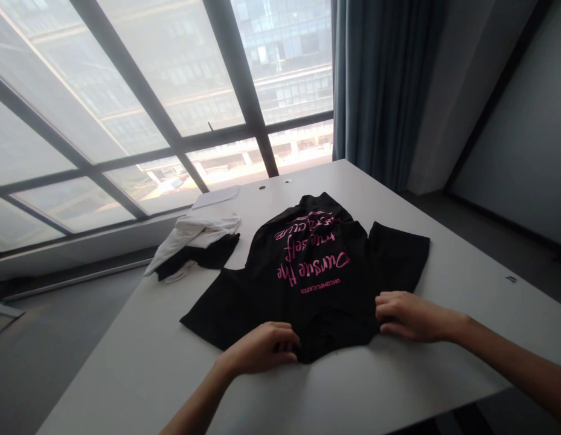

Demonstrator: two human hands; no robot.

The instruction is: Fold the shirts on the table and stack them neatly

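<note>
Just inside the worktop's near edge lies the black T-shirt, with bare surface all round. The left hand is curled shut on its hem. The right hand rests on the hem, fingers bent, grip unclear. A heap of white and dark clothes lies far-left, well apart.

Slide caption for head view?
Left hand and right hand grip the near edge of a black T-shirt on a white table.

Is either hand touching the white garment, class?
No, the left hand and right hand both touch the black T-shirt; the white garment lies beyond their reach.
</note>
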